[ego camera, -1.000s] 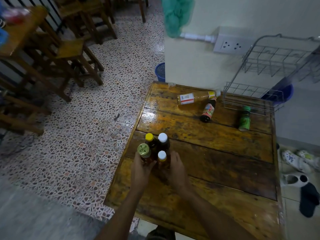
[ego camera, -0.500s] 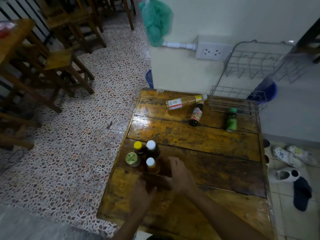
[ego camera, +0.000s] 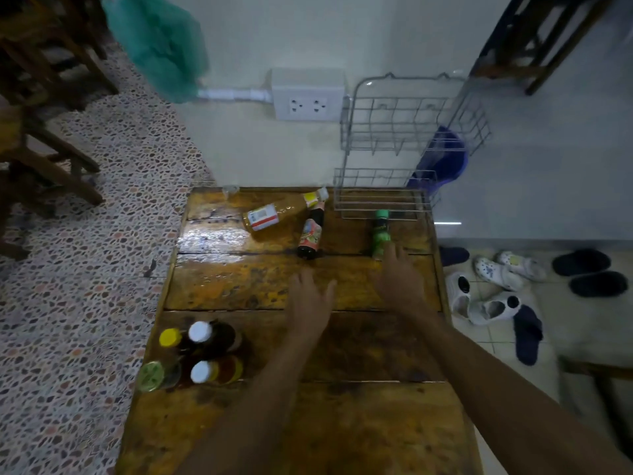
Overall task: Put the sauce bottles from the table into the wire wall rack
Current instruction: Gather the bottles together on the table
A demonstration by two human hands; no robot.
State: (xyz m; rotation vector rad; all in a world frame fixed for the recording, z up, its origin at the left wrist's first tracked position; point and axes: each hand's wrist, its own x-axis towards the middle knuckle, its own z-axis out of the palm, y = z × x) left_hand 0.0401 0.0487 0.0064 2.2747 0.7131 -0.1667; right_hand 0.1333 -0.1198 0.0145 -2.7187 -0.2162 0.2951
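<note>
Both hands have left the four upright bottles [ego camera: 197, 356] at the table's near left edge and moved forward; left hand [ego camera: 308, 303] open above the table [ego camera: 359, 423], right hand [ego camera: 399, 279] open, fingertips at the green bottle [ego camera: 381, 233]. Orange bottle [ego camera: 282, 212] and dark bottle [ego camera: 311, 234] lie toppled at the far edge. Rack [ego camera: 407, 145] on wall beyond, without bottles; socket [ego camera: 308, 97] beside it

I see my right hand [ego camera: 399, 279] reaching the green bottle [ego camera: 381, 233]; my left hand [ego camera: 310, 299] hovers, fingers spread, over the tabletop [ego camera: 359, 423].
</note>
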